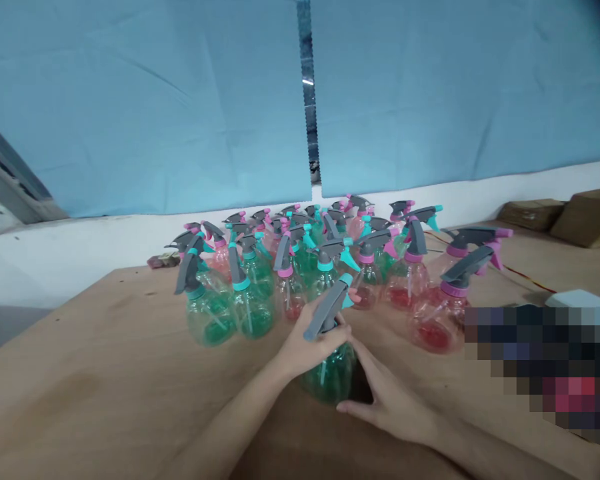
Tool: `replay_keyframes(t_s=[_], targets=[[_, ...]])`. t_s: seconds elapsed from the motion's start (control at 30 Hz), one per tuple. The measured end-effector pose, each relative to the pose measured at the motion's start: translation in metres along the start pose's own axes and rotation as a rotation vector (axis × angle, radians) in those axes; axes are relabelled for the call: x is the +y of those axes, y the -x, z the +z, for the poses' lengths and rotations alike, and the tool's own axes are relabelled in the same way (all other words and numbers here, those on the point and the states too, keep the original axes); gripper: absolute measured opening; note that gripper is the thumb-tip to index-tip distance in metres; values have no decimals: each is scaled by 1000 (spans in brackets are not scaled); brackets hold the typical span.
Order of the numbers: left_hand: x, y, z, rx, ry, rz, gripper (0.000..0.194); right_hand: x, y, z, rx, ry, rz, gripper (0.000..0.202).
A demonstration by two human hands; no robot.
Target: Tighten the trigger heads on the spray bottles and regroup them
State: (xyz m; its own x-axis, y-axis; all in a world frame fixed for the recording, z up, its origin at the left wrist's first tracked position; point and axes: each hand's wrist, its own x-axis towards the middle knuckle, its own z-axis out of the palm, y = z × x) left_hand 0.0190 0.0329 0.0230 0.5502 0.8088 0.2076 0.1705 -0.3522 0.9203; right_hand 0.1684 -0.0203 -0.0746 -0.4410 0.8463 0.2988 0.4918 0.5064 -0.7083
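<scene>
My left hand (313, 340) is closed around the neck of a spray bottle (327, 380) with a grey and turquoise trigger head and a clear green body. Its nozzle points up and away from me, and the bottle is near the table's front. At the bottle's right side is my right hand (390, 400), thumb and fingers spread apart. The right thumb tip is by the bottle's base, while the right fingertips reach up toward the neck and are partly hidden. Whether they press on the bottle is unclear.
Several spray bottles with green bodies (255, 320) and red-pink bodies (433, 330) crowd the wooden table (105, 373) ahead. Cardboard boxes (590, 217) and a white object (583, 300) are at the right, near a blurred-out patch. A blue curtain (180, 100) hangs behind.
</scene>
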Motion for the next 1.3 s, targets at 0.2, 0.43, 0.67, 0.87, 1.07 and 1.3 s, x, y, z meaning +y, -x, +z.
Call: replay_keyframes(t_s=[0.2,0.43,0.67,0.87,1.07,1.3], targets=[[-9,-1,-11,-99,101,-66,37,5,1,0,13,1,49,84],[-31,-1,-22,3,269,2,18,10,6,3,16,25,105,75],[-27,-1,-21,-4,250,-33,24,9,6,0,8,51,110,75],[-30,-1,-20,31,318,-49,16,11,5,2,31,59,67,77],[-34,-3,-19,87,363,-24,20,13,6,2,36,75,67,77],[-30,-6,-20,28,330,0,21,9,5,0,14,55,113,75]])
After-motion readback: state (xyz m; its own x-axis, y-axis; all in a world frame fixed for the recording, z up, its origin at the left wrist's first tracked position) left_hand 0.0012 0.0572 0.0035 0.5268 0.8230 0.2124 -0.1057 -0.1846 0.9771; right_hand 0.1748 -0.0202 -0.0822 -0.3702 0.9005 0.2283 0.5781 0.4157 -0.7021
